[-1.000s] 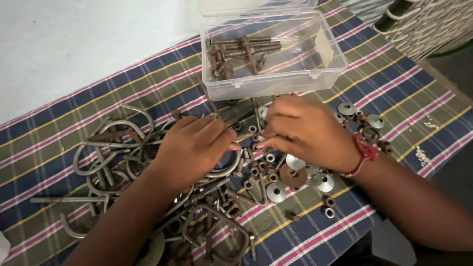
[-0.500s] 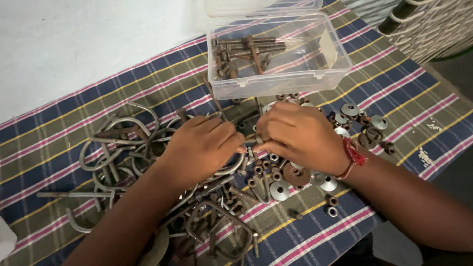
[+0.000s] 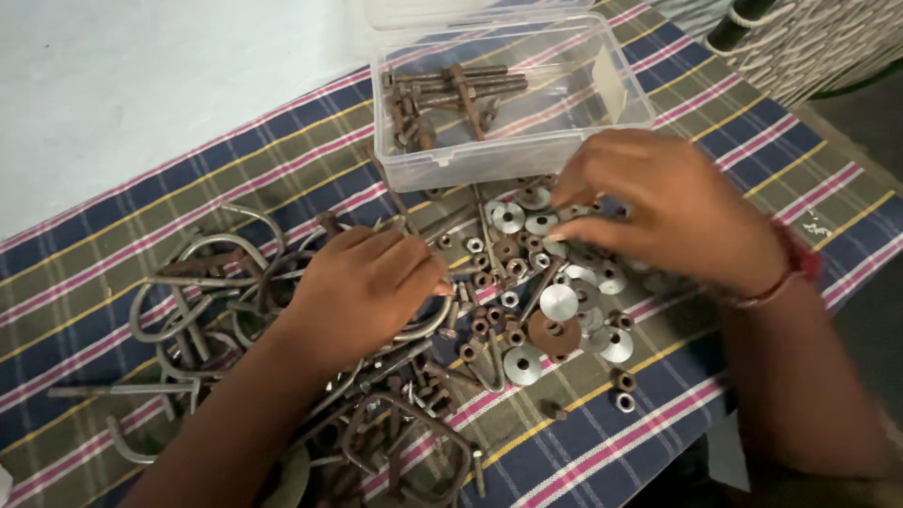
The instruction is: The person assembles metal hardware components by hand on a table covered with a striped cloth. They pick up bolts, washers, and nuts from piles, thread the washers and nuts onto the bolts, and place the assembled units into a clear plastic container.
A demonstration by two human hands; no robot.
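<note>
My left hand (image 3: 362, 287) lies palm down on a heap of rusty U-bolts (image 3: 202, 282) and threaded rods, fingers curled over the metal; I cannot tell what it grips. My right hand (image 3: 663, 207) hovers over a scatter of round washers (image 3: 555, 303) and small nuts (image 3: 482, 282), fingertips pinched close at the washers near the box's front wall. A clear plastic box (image 3: 602, 122) behind both hands holds several rusty bolts (image 3: 451, 94). A red band circles my right wrist (image 3: 790, 268).
Everything rests on a striped plaid cloth (image 3: 141, 207) over a table. A pale bare surface (image 3: 141, 85) lies beyond the cloth at the back left. A woven basket (image 3: 809, 38) stands at the top right. More bent rods (image 3: 414, 452) lie near the front edge.
My right hand has moved right and toward the plastic box, away from my left hand. The view has shifted, so the washers between the hands are now uncovered.
</note>
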